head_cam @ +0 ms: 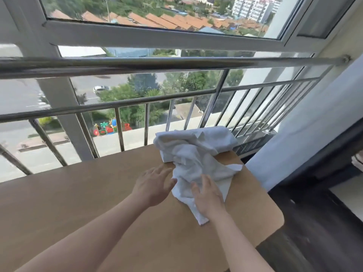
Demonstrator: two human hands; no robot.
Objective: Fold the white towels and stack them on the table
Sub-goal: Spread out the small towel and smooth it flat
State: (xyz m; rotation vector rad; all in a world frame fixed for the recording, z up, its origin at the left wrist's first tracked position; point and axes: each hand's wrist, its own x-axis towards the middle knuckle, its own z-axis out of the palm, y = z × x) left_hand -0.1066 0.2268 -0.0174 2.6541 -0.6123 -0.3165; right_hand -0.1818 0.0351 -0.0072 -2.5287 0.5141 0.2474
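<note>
Nearest, two bare forearms reach in from 6 o'clock over the light wooden tabletop (78, 193). The left hand (154, 186) is palm down, its fingers (157, 171) straight and spread, the thumb just meeting the left edge of a crumpled white towel (198, 169); whether the palm touches the wood, I cannot tell. At its 3 o'clock the right hand (209, 199) lies flat on the near part of that towel, fingers (206, 180) straight and slightly apart, pressing the cloth down. The towel sprawls toward 1 o'clock on the right half of the tabletop. Touching it at 12 o'clock, a second white towel heap (196, 137) sits at the far edge. Beyond stands a steel railing (137, 64), then a window (157, 34) over trees and roofs.
</note>
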